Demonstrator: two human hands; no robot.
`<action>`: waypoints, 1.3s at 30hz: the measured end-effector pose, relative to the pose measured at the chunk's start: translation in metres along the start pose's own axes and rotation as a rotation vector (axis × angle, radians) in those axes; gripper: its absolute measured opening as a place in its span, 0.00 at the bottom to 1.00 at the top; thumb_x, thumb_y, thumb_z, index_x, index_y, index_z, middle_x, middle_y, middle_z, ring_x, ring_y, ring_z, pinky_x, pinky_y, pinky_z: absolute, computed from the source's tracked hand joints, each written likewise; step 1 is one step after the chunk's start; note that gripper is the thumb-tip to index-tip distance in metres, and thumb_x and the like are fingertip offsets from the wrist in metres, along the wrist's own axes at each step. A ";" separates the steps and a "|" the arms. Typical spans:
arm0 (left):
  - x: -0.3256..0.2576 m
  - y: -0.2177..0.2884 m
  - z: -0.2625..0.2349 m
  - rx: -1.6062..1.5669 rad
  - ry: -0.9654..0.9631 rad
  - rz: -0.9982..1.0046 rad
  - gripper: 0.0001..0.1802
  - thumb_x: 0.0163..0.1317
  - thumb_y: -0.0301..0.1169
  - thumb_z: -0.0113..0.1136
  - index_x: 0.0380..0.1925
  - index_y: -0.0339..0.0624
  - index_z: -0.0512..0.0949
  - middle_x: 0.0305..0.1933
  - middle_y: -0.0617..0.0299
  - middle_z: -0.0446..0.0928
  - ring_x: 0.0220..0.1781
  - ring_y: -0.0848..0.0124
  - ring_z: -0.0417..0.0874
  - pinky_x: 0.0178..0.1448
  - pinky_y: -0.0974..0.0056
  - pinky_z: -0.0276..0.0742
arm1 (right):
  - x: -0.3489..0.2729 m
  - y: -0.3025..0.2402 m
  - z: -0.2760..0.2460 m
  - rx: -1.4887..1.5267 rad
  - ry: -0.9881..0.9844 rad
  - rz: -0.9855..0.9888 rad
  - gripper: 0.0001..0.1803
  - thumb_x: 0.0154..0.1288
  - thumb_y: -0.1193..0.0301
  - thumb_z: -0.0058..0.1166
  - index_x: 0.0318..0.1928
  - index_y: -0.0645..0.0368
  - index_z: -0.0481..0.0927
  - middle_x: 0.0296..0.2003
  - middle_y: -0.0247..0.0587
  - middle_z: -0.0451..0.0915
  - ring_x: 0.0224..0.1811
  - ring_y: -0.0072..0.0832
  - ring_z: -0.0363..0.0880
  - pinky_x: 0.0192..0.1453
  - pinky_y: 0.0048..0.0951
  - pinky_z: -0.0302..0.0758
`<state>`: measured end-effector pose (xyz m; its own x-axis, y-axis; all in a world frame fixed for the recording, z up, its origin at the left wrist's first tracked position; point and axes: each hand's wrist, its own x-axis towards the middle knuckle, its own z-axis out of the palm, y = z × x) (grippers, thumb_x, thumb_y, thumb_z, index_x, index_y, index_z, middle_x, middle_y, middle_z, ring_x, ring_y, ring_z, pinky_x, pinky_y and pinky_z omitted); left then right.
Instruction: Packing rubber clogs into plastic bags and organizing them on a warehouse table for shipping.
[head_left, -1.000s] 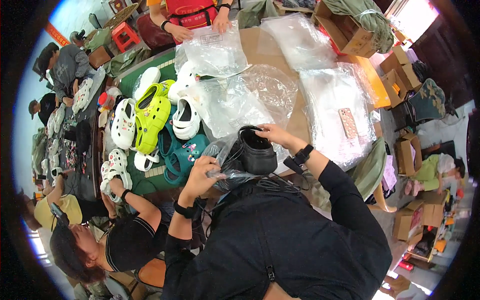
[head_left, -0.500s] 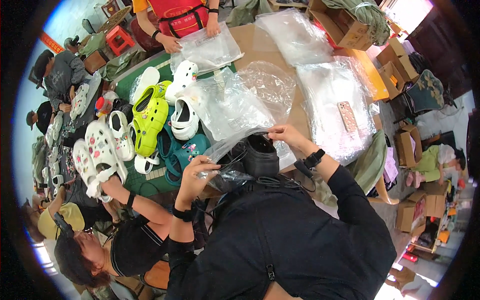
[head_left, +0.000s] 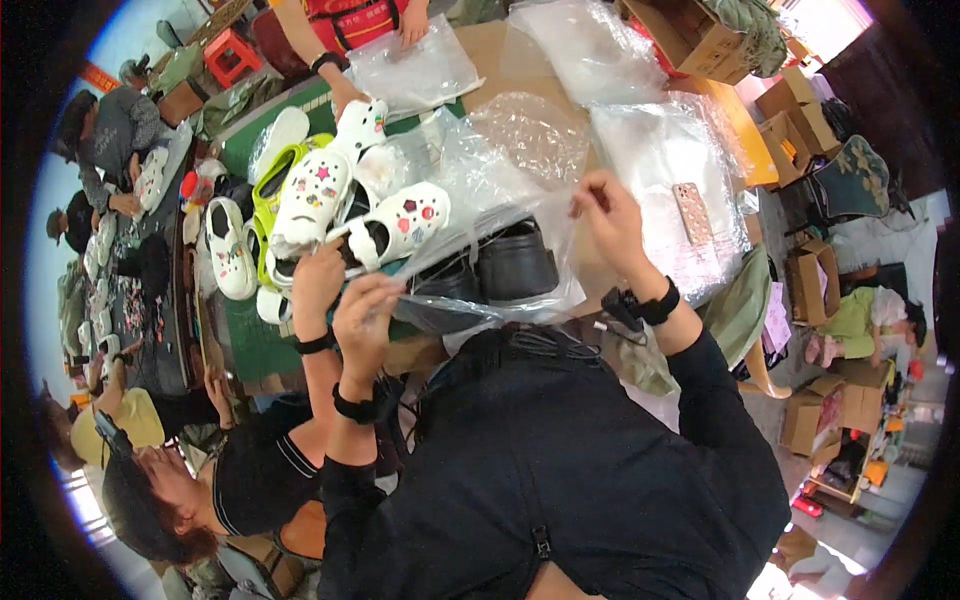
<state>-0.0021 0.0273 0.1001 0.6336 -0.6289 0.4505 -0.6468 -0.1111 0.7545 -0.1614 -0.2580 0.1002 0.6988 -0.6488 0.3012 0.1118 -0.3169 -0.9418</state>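
A pair of black clogs (head_left: 517, 266) lies in front of me in a clear plastic bag (head_left: 470, 318). My left hand (head_left: 364, 322) has its fingers closed on the near left edge of the bag. My right hand (head_left: 610, 222) pinches the film at the bag's far right side, so it is drawn taut over the clogs. Just left of my left hand, a co-worker's hand (head_left: 318, 278) holds a pair of white clogs (head_left: 313, 193) decorated with charms, one of them overlapping the bag's left side.
More white clogs (head_left: 230, 250) and lime-green clogs (head_left: 272, 176) lie on the green mat (head_left: 258, 345). Stacked clear bags (head_left: 650, 160) bear a phone (head_left: 690, 213) on the right. Across the table, a person's hand (head_left: 346, 92) reaches toward the clogs. Cardboard boxes (head_left: 800, 275) stand at far right.
My right hand rose and moved right, my left hand shifted left and up, stretching the bag over the black clogs. The co-worker's white clogs moved right, close to the bag.
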 end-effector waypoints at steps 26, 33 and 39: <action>-0.021 -0.028 -0.010 -0.303 -0.217 -0.168 0.06 0.54 0.22 0.57 0.32 0.38 0.79 0.37 0.59 0.79 0.41 0.69 0.79 0.49 0.68 0.72 | -0.010 -0.078 0.076 -0.925 -0.778 -0.643 0.35 0.46 0.65 0.62 0.56 0.57 0.65 0.57 0.50 0.64 0.51 0.44 0.69 0.57 0.36 0.64; -0.013 -0.035 -0.034 -0.290 -0.375 -0.235 0.08 0.55 0.24 0.57 0.35 0.38 0.80 0.38 0.59 0.79 0.44 0.70 0.78 0.50 0.68 0.71 | -0.004 -0.029 0.081 -0.896 -0.902 -0.313 0.27 0.51 0.68 0.59 0.53 0.57 0.69 0.42 0.46 0.75 0.47 0.45 0.71 0.48 0.37 0.70; -0.010 -0.033 -0.033 -0.277 -0.382 -0.191 0.08 0.55 0.25 0.57 0.34 0.38 0.80 0.37 0.58 0.79 0.43 0.69 0.78 0.50 0.67 0.72 | 0.004 -0.028 0.066 -0.813 -0.795 -0.233 0.17 0.51 0.69 0.58 0.43 0.58 0.75 0.39 0.46 0.76 0.42 0.41 0.75 0.45 0.35 0.71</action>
<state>0.0270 0.0630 0.0862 0.4960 -0.8593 0.1247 -0.3647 -0.0759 0.9280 -0.1146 -0.2062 0.1180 0.9999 0.0102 0.0049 0.0113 -0.9096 -0.4154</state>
